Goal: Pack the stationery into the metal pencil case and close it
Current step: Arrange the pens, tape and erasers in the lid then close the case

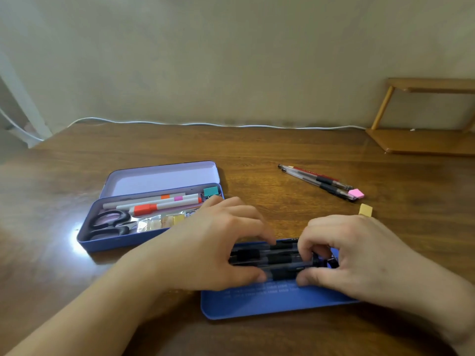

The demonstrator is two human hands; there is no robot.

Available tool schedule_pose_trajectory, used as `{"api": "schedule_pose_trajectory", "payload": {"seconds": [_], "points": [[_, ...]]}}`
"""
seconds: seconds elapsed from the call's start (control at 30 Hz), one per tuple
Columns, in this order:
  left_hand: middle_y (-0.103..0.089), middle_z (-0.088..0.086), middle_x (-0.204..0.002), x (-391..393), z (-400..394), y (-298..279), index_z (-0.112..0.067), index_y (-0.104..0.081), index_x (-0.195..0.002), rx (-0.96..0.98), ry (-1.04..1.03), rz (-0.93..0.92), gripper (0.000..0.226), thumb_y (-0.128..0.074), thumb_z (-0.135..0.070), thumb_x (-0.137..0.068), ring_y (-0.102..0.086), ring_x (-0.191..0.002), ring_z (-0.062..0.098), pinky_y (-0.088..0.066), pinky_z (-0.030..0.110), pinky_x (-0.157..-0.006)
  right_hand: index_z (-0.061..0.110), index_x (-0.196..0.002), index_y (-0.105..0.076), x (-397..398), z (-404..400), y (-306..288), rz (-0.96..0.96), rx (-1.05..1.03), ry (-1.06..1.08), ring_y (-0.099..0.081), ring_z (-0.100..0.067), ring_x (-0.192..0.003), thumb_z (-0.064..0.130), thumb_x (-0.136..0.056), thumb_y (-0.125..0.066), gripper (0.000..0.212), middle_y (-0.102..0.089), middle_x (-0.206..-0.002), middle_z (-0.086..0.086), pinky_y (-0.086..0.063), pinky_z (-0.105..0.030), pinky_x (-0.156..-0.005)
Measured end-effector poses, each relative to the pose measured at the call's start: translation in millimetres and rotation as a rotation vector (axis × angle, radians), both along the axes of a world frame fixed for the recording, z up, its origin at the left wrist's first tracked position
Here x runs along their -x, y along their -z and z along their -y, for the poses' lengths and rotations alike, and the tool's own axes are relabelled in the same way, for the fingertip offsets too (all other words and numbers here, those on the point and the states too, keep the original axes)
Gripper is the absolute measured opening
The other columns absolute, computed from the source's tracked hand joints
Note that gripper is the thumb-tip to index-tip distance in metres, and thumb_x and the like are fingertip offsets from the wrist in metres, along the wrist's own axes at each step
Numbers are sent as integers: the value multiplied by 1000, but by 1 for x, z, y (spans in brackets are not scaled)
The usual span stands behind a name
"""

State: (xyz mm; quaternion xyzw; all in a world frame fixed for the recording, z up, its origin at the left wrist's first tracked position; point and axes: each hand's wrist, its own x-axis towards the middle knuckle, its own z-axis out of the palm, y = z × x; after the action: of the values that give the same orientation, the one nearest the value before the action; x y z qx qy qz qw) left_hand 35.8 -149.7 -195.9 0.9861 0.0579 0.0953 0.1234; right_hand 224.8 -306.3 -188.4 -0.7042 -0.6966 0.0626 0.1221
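The blue metal pencil case point(108, 244) lies open left of centre, its pale lilac lid point(164, 179) tilted back. Inside are black scissors point(109, 224), white markers with an orange cap point(154, 207), a teal clip point(210, 191) and small packets. In front of me a flat blue tray point(257, 301) carries several black-grip pens point(277, 258). My left hand point(213, 247) and my right hand point(349, 255) both have curled fingers pinching those pens from either side.
More pens and a red pencil point(316, 179) lie at the right with a pink eraser point(356, 193) and a tan eraser point(365, 209). A wooden shelf point(421, 140) stands at the back right. A white cable point(205, 123) runs along the wall.
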Motion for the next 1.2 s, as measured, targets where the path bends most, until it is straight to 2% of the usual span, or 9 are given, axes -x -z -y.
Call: {"api": "schedule_pose_trajectory", "payload": {"seconds": [0.17, 0.33, 0.5, 0.67, 0.8, 0.9, 1.0, 1.13, 1.2], "points": [[-56, -27, -114, 0, -2, 3, -46, -59, -115, 4, 7, 7, 36, -63, -59, -82, -43, -110, -3, -31, 26, -100, 39, -78, -58, -5, -3, -2, -57, 37, 98, -55, -1, -81, 81, -61, -53, 46, -59, -77, 18, -42, -18, -60], [-55, -27, -112, -2, -4, 5, -43, -60, -114, 15, -36, 89, 31, -57, -59, -87, -46, -110, -3, -36, 30, -100, 39, -96, -69, -56, -11, 6, 86, -290, 480, -50, -10, -84, 63, -78, -56, 33, -57, -86, 15, -37, -24, -53], [-60, -22, -107, -5, -7, 7, -41, -64, -107, 63, -194, 300, 29, -52, -57, -86, -53, -105, 1, -43, 36, -96, 37, -120, -64, -78, -26, 25, 172, -125, 687, -37, -11, -95, 53, -86, -59, 38, -48, -101, 11, -37, -27, -58], [-63, -21, -104, -4, -7, 7, -38, -67, -105, 80, -233, 375, 28, -54, -53, -85, -55, -103, 3, -44, 39, -94, 31, -103, -71, -71, -25, 22, 171, -266, 659, -38, -12, -93, 41, -86, -64, 21, -58, -99, 10, -34, -27, -58], [-59, -22, -105, -6, -7, 6, -31, -67, -111, 89, -255, 526, 28, -61, -45, -87, -55, -104, 7, -47, 39, -91, 32, -87, -70, -62, -20, 6, -239, -703, 486, -57, -12, -80, 36, -83, -69, 6, -67, -83, 10, -42, -16, -62], [-62, -18, -102, -7, -6, 1, -25, -68, -110, 159, -284, 677, 22, -59, -34, -92, -57, -100, 6, -43, 20, -87, 33, -84, -68, -51, -10, -15, -991, -933, 235, -64, -11, -89, 51, -76, -73, 21, -72, -90, 10, -50, -17, -67], [-65, -11, -99, -6, -4, -4, -20, -66, -112, 292, -265, 794, 19, -55, -16, -98, -59, -93, 6, -39, 9, -80, 25, -92, -64, -42, -1, -24, -1501, -735, -82, -69, -23, -102, 45, -78, -70, 25, -74, -99, 3, -57, -28, -75], [-58, -2, -118, -9, 5, -7, -14, -58, -126, 190, -63, 825, 31, -55, -5, -96, -59, -100, 11, -46, 21, -84, 10, -126, -55, -4, -3, -16, -1694, -243, -270, -63, -17, -55, 32, -85, -67, 48, -61, -71, -4, -57, -34, -56], [-55, 6, -126, -12, 11, -4, -10, -60, -126, 88, 118, 763, 31, -57, -5, -95, -58, -110, 20, -50, 33, -89, 24, -140, -46, 15, -5, -9, -1669, 20, -301, -51, -11, -42, 34, -85, -68, 59, -52, -66, -7, -49, -28, -44]]}}
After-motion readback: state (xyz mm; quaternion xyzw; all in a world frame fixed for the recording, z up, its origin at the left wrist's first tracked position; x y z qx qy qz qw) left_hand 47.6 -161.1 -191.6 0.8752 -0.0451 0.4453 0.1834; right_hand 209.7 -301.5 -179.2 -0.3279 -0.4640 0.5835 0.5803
